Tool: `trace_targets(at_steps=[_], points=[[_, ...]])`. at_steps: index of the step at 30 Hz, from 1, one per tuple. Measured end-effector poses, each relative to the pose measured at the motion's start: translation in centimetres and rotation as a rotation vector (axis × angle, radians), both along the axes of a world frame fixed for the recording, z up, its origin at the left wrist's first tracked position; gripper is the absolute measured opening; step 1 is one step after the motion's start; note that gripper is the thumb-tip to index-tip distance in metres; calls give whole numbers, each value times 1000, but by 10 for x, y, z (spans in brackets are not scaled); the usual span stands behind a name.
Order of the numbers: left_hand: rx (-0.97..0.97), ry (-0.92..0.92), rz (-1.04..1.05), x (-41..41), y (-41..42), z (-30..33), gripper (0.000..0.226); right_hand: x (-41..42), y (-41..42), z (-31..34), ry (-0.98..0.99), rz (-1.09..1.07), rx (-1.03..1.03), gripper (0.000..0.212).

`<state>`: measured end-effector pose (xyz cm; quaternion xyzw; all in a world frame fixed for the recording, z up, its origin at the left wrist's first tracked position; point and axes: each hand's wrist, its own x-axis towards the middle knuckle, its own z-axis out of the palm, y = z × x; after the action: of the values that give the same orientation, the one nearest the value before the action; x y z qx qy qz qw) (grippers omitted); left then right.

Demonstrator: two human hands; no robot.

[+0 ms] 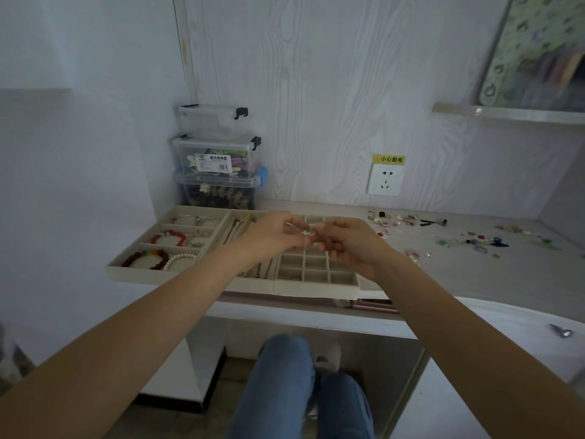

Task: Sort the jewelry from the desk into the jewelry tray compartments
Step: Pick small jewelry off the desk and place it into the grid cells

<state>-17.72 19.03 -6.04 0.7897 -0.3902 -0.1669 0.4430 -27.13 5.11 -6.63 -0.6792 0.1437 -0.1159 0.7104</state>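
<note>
A small pale piece of jewelry [304, 233] is pinched between both hands above the gridded part of the jewelry tray [316, 288]; what kind of piece it is cannot be told. The left hand [274, 233] holds it with curled fingers from one side, and the right hand [346, 245] grips it with curled fingers from the other. The tray sits at the left of the worktop [474, 274]; its left compartments hold a red bead bracelet [167, 237], a dark bead bracelet [145, 259] and a pearl bracelet [180, 259]. More loose jewelry [411, 220] lies scattered to the right. Stacked clear storage boxes [218, 160] stand behind the tray.
</note>
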Motion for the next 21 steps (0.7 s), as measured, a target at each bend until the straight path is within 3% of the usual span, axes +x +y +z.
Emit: trace_targets(at_steps=[4, 9, 21], points=[[-102, 31, 35, -4, 1, 3, 24, -5, 3, 5, -48, -14, -59, 9], [-69, -2, 13, -6, 5, 8, 17, -16, 0, 5, 0, -74, -299, 6], [97, -47, -84, -1, -6, -12, 9, -7, -22, 5, 186, 78, -791, 12]])
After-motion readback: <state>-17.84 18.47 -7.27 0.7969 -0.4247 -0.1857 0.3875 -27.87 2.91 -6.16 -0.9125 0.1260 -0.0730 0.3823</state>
